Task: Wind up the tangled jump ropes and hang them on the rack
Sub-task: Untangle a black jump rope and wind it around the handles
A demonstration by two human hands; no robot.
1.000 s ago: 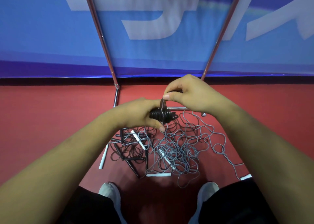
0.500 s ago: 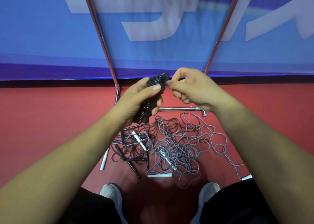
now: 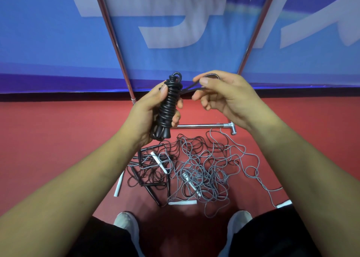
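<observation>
While grey and black jump ropes (image 3: 202, 171) lie tangled on the floor (image 3: 58, 139) by the feet, one black rope (image 3: 169, 104) is held above them, wound into a tight bundle and gripped in the left hand (image 3: 148, 110). Its free loop (image 3: 191, 88) is pinched by the right hand (image 3: 224, 96). Winding is judged nearly done; the loop must be secured, then hung on the rack (image 3: 115, 42) beyond.

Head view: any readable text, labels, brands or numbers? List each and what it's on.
Blue banner: large pale character strokes, cropped by the frame edge and blurred; not readable.
Wound black rope: no print visible.
White handles on the floor: no print visible.
Rack poles: no markings visible.
Nothing legible in this frame.
</observation>
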